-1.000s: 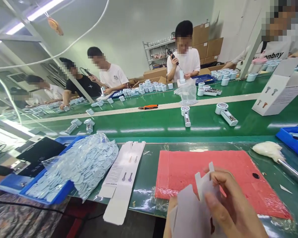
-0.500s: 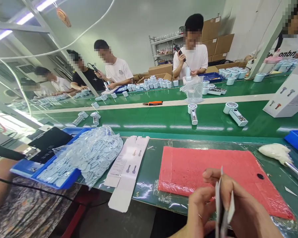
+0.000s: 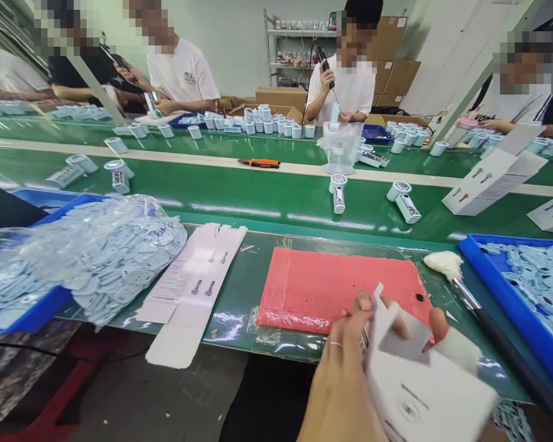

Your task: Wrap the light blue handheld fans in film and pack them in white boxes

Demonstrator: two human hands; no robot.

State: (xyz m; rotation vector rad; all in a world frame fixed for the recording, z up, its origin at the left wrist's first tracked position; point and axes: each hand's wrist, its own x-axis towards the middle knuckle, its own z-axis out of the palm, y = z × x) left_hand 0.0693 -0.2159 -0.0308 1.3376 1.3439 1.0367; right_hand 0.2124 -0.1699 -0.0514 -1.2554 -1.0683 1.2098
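A white cardboard box (image 3: 424, 393) with an open top end is in front of me at the lower right. My left hand (image 3: 343, 374) is closed on its left side, with a ring on one finger. The fingers of my right hand (image 3: 439, 325) show at the box's open end and far side, gripping it; the rest of that hand is hidden or smeared by motion. Beneath the hands lies a red wrapped pad (image 3: 332, 276) with a black dot near its right edge. A flat, unfolded printed carton (image 3: 198, 276) rests to the left on the table.
Light blue flat parts fill a clear bag (image 3: 129, 252) at left and a blue tray (image 3: 493, 270) at right. A brush-like tool (image 3: 470, 294) lies beside that tray. Orange pliers (image 3: 262, 163), handheld devices (image 3: 338, 193) and a standing box (image 3: 479, 184) are beyond. Several co-workers sit opposite.
The folded white carton between my hands is now opened out into a box shape. My view has shifted right and closer, bringing the right tray into sight.
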